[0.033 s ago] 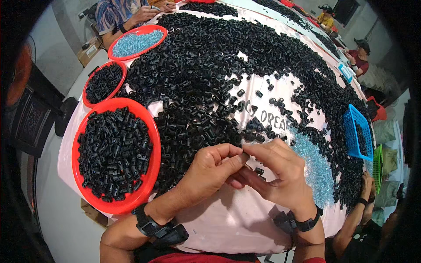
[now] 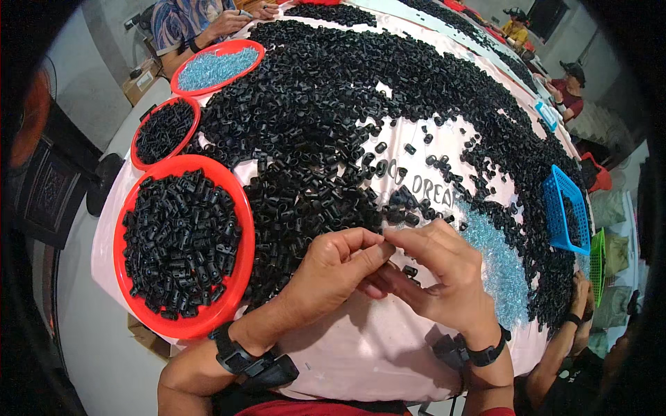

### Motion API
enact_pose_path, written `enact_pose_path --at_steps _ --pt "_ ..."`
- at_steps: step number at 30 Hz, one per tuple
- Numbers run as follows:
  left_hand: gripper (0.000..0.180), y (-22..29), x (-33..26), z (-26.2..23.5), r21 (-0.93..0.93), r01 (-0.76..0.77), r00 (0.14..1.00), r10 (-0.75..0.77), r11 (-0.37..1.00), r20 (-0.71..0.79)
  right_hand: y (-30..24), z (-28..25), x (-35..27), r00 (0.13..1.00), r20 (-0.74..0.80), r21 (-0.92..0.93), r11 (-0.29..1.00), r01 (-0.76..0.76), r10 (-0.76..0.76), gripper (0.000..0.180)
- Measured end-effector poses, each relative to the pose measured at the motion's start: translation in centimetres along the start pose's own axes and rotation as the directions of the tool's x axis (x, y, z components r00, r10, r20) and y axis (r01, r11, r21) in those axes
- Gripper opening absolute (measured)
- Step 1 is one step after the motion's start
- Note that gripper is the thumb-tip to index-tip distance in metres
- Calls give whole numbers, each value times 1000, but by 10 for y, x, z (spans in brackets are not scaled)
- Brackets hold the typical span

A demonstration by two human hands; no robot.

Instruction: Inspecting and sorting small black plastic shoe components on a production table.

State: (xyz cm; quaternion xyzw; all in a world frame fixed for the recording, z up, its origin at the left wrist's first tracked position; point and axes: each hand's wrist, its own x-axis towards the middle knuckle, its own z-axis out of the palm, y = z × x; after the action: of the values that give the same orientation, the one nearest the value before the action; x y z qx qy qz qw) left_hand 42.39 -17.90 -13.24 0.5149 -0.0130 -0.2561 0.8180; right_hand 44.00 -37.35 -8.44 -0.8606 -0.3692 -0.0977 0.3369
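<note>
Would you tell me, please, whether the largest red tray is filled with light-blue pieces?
No, the largest red tray holds black parts.

Left forearm (image 2: 191, 371) and right forearm (image 2: 491, 381) are slanting in from the lower edge, left hand (image 2: 336, 267) and right hand (image 2: 447, 267) are sitting close together, fingers bent, fingertips converging, exact pinch too small to tell.

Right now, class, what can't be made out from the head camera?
Head view: anything between the bare left hand and bare right hand, covered by the hands themselves.
Head view: single pieces in the pale blue translucent heap, too small.
Head view: most of the black-shirted co-worker at lower right, cut off by the dark edge.
</note>
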Motion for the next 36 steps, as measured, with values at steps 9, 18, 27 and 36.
enact_pose_path --at_steps 9,18,27,36 --pt "26 -3 1 5 -3 27 999 -27 1000 25 10 11 -3 1000 -7 8 1000 -8 8 54" --pt "32 0 -1 6 -110 61 997 -57 992 44 14 11 -3 1000 -10 11 1000 15 -15 51" --pt "41 -2 -3 -1 -158 123 978 -92 980 189 15 13 -3 999 8 2 999 52 -52 43" --pt "41 -1 -4 3 -201 129 983 -98 971 153 23 16 -6 993 15 -9 993 120 -119 48"
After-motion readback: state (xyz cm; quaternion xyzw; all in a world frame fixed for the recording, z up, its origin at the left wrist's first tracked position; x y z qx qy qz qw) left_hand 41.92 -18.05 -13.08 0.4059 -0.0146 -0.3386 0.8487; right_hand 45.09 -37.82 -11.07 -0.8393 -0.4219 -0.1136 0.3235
